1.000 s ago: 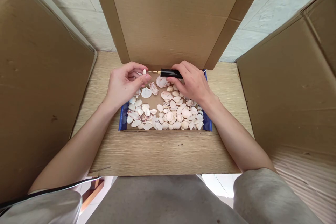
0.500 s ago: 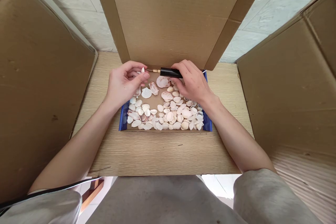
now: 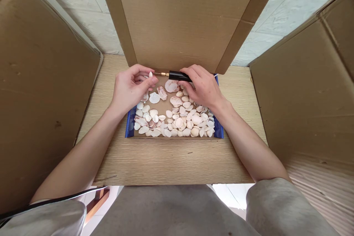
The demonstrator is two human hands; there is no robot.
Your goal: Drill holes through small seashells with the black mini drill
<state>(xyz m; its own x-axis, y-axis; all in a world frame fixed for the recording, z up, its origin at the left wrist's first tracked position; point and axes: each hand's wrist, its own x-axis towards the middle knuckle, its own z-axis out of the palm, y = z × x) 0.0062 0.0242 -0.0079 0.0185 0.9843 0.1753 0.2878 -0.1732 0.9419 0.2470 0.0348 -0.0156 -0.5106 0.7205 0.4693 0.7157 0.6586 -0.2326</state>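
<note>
Between the thumb and fingers of my left hand [image 3: 135,83] is a small white seashell [image 3: 151,75], mostly covered by the fingertips. My right hand [image 3: 203,84] is wrapped round the black body of a small hand drill [image 3: 178,76]. Its brass chuck and thin bit point left, with the tip at the held shell; whether it has gone into the shell I cannot tell. Below both hands lies a shallow cardboard tray with blue sides [image 3: 130,125], holding many loose shells [image 3: 179,122]. Larger ribbed shells, one a pink scallop [image 3: 172,86], lie under the drill.
The tray rests on a light wooden table [image 3: 171,162]. A tall cardboard panel [image 3: 188,18] rises right behind it. More cardboard walls stand at the left [image 3: 44,62] and right [image 3: 306,81]. A white cord [image 3: 216,75] shows behind my right hand.
Hardly anything differs. Both hands keep their places, and the drill stays lined up with the shell.
</note>
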